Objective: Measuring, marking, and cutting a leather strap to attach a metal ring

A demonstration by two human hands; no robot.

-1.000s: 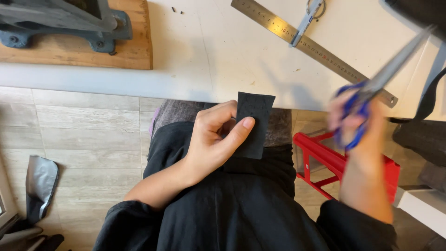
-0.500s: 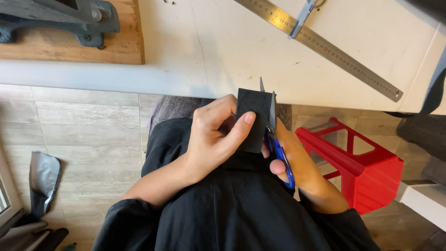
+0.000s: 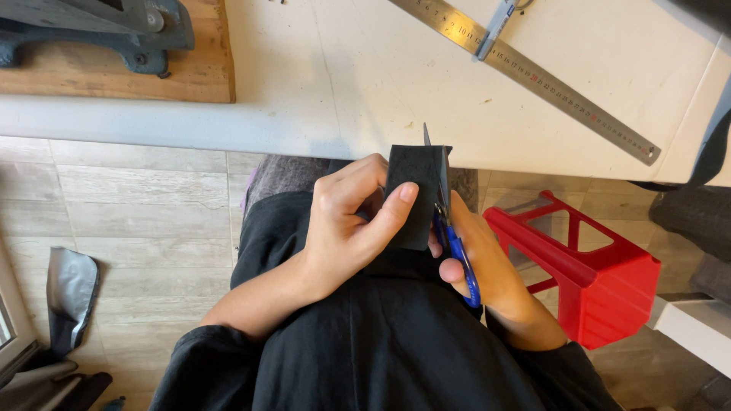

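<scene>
A white bench (image 3: 327, 84) carries a wooden board (image 3: 190, 76) with a grey metal tool (image 3: 99, 27) on it, and a steel ruler (image 3: 525, 72).

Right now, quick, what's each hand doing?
Left hand: closed, gripping the flat black rectangular piece of material.
Right hand: closed on the blue-handled scissors, blades at the piece's right edge.
</scene>
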